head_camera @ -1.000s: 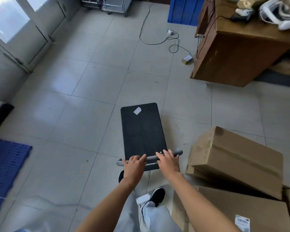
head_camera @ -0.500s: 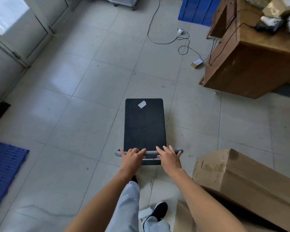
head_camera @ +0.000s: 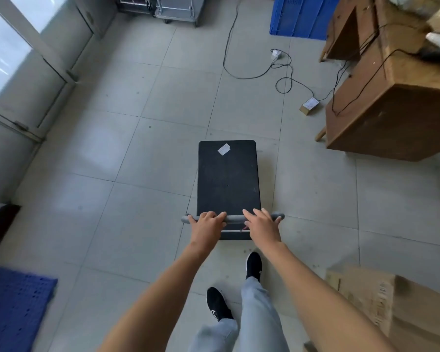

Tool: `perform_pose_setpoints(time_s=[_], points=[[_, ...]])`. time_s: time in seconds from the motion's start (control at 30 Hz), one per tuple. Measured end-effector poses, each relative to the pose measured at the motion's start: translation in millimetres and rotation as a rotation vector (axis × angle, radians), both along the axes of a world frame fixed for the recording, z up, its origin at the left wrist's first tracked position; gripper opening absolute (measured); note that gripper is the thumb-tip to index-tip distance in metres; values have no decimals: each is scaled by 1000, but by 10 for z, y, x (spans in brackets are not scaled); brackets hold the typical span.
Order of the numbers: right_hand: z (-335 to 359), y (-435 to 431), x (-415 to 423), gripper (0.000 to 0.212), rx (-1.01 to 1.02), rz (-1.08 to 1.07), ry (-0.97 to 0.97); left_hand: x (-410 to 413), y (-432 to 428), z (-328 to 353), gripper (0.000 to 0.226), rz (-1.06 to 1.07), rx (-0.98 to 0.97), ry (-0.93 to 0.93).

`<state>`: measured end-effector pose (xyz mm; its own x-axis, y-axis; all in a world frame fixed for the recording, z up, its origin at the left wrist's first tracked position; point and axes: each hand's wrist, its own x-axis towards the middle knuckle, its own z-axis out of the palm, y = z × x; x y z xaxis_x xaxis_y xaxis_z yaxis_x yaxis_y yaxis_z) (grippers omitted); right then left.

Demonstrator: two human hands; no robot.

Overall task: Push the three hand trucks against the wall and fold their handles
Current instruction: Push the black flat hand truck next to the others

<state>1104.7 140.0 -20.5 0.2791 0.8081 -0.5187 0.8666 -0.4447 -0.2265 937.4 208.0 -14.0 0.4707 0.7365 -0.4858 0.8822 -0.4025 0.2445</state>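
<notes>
A hand truck with a black deck point(head_camera: 228, 179) and a white sticker near its far end stands on the tiled floor in front of me. Its grey handle bar point(head_camera: 233, 218) is upright. My left hand point(head_camera: 206, 224) is wrapped over the bar's left half. My right hand point(head_camera: 263, 224) rests on the right half with fingers spread over it. Another hand truck point(head_camera: 179, 10), grey and metal, stands at the far wall at the top of the view; a further metal frame point(head_camera: 134, 5) stands left of it.
A wooden desk point(head_camera: 391, 97) stands at the right with cables point(head_camera: 280, 74) and a small box point(head_camera: 309, 105) on the floor beside it. A blue crate point(head_camera: 297, 16) is at the far wall. Cardboard boxes point(head_camera: 391, 301) sit bottom right, a blue mat point(head_camera: 13, 306) bottom left, glass doors point(head_camera: 23, 59) on the left.
I have walked forward with the hand truck, which straightened to point at the far wall. The cardboard boxes slid back to the bottom right and the far hand trucks came into view.
</notes>
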Motion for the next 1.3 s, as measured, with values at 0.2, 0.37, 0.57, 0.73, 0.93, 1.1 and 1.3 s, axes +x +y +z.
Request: perform_pose_setpoints(time_s=[0.2, 0.37, 0.57, 0.73, 0.93, 1.1, 1.3], points=[[1, 1055, 345, 46, 10, -15, 0, 372, 1073, 4, 38, 3, 11, 26], [3, 2007, 666, 45, 8, -9, 39, 695, 1973, -7, 35, 48, 39, 23], [40, 3143, 1021, 44, -12, 6, 51, 1017, 3076, -35, 36, 54, 44, 21], [25, 4197, 1299, 43, -22, -4, 29, 1305, 4119, -55, 35, 43, 41, 15], [36, 5482, 1595, 44, -32, -31, 5, 1609, 5443, -97, 34, 11, 49, 3], [76, 6522, 1858, 43, -26, -48, 35, 1890, 6573, -57, 34, -21, 15, 16], [12, 7747, 2315, 42, 46, -97, 52, 2380, 7853, -82, 37, -63, 43, 50]])
